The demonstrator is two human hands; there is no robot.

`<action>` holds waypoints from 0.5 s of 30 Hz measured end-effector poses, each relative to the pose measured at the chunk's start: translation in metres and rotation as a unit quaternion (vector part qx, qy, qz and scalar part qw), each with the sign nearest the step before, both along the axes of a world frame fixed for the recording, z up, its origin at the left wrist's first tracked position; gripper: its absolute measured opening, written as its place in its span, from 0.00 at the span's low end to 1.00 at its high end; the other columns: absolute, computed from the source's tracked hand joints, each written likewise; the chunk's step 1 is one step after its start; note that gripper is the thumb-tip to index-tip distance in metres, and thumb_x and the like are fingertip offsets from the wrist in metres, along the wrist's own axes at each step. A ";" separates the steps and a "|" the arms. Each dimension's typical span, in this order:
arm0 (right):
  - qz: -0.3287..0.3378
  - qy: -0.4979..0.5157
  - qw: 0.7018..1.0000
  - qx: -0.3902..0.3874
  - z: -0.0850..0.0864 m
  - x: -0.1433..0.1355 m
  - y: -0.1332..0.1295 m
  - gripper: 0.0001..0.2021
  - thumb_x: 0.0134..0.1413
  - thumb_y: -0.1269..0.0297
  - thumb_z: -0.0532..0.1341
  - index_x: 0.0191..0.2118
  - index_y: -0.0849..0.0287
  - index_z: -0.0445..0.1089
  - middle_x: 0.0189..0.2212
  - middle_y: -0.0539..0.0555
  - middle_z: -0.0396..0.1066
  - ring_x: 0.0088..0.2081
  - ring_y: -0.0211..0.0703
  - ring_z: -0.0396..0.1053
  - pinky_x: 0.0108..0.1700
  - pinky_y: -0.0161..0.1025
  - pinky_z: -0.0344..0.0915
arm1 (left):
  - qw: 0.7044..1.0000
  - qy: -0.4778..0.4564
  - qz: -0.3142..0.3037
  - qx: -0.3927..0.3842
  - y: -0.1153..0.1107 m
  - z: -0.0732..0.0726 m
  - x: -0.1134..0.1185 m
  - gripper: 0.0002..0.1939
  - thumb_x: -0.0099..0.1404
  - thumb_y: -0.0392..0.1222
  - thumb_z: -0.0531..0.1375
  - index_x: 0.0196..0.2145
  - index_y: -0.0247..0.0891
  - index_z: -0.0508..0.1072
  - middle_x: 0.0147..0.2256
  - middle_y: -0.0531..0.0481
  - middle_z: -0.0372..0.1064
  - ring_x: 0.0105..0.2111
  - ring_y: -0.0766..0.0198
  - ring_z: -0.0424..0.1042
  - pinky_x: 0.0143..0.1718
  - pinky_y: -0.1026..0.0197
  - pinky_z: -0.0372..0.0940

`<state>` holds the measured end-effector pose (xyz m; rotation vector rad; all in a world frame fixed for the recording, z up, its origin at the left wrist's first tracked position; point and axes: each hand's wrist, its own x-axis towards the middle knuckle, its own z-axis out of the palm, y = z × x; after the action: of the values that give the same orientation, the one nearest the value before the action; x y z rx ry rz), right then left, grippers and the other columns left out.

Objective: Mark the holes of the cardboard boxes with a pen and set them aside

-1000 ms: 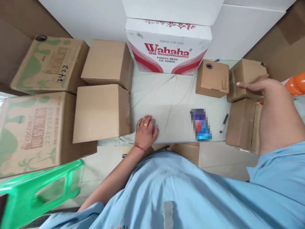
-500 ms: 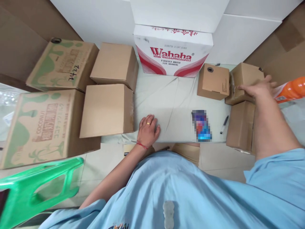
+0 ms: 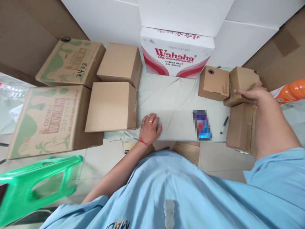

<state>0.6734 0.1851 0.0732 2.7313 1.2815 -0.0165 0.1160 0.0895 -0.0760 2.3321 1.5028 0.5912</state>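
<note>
My left hand (image 3: 150, 128) lies palm down on the pale green cloth of the table (image 3: 166, 98), fingers stretched out, with a ring and a red wrist string. Just left of it is a plain cardboard box (image 3: 108, 106). On the right, my right hand (image 3: 254, 93) grips a small taped cardboard box (image 3: 243, 78), thumb along its near side; the other fingers are partly hidden behind the hand. That box stands close beside another small box with a black roll (image 3: 213, 82) on top. A further carton (image 3: 239, 125) sits in front, under my forearm.
A white and red Wahaha carton (image 3: 177, 58) stands at the back. Coconut cartons (image 3: 52, 121) and a plain box (image 3: 119, 60) fill the left. A phone (image 3: 202, 125) and marker (image 3: 224, 124) lie near the front edge. An orange bottle (image 3: 292, 90) is far right, a green stool (image 3: 40, 187) lower left.
My right hand has come slightly nearer and to the left, and its box seems shifted a little left. My left hand stays on the cloth. The view has tilted slightly.
</note>
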 end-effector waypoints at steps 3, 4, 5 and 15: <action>-0.150 0.087 0.984 0.044 0.009 -0.020 -0.003 0.73 0.43 0.28 0.75 0.81 0.72 0.45 0.75 0.90 0.51 0.77 0.78 0.55 0.71 0.65 0.60 | 1.000 -0.005 0.002 0.000 0.000 0.000 0.001 0.19 0.76 0.44 0.56 0.58 0.37 0.78 0.67 0.33 0.73 0.72 0.41 0.67 0.77 0.33 0.56; -0.164 0.086 0.980 0.075 0.014 -0.028 -0.005 0.71 0.42 0.30 0.77 0.81 0.69 0.48 0.75 0.87 0.52 0.77 0.78 0.56 0.71 0.65 0.60 | 1.000 -0.007 0.002 0.001 -0.001 0.000 0.001 0.19 0.76 0.44 0.56 0.58 0.38 0.78 0.67 0.33 0.73 0.72 0.41 0.67 0.77 0.33 0.56; -0.170 0.078 0.977 0.099 0.019 -0.036 -0.006 0.69 0.41 0.31 0.78 0.80 0.65 0.50 0.75 0.86 0.54 0.76 0.77 0.57 0.72 0.65 0.60 | 1.000 -0.010 0.001 0.002 -0.001 -0.001 0.001 0.19 0.76 0.43 0.56 0.58 0.38 0.78 0.66 0.33 0.73 0.72 0.42 0.67 0.77 0.33 0.56; -0.074 -0.022 0.967 0.244 0.100 -0.083 -0.077 0.78 0.32 0.27 0.81 0.83 0.53 0.46 0.82 0.73 0.44 0.80 0.83 0.49 0.78 0.73 0.50 | 0.991 -0.107 0.079 0.021 0.001 -0.011 -0.012 0.23 0.77 0.43 0.57 0.66 0.35 0.67 0.67 0.28 0.66 0.72 0.43 0.65 0.73 0.36 0.65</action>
<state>0.5901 0.1076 0.1727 3.2061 1.1961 0.3963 0.1045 0.0907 -0.0873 2.1128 1.5954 0.8915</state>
